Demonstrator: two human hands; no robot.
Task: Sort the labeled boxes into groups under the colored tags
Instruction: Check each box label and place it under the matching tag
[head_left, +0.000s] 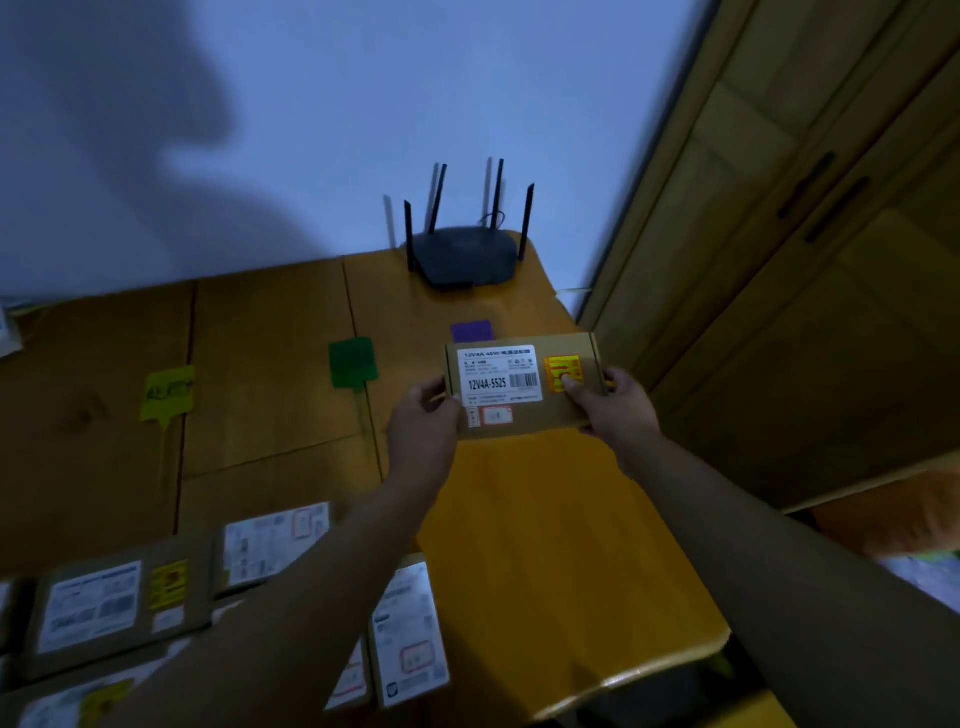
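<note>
Filling most of the view, the wooden table (545, 545) carries a black router (464, 257) at its far edge and several labeled boxes (111, 605) at the near left. Above the right part, a brown box (522, 387) is gripped by the left hand (423, 426) and the right hand (615, 402), just near the purple tag (471, 331). To the left lie the green tag (352, 362) and the yellow tag (167, 392).

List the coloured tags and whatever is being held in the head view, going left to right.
Yellow tag → green tag → purple tag, just behind the held cardboard box, which both the left hand and the right hand hold.
</note>
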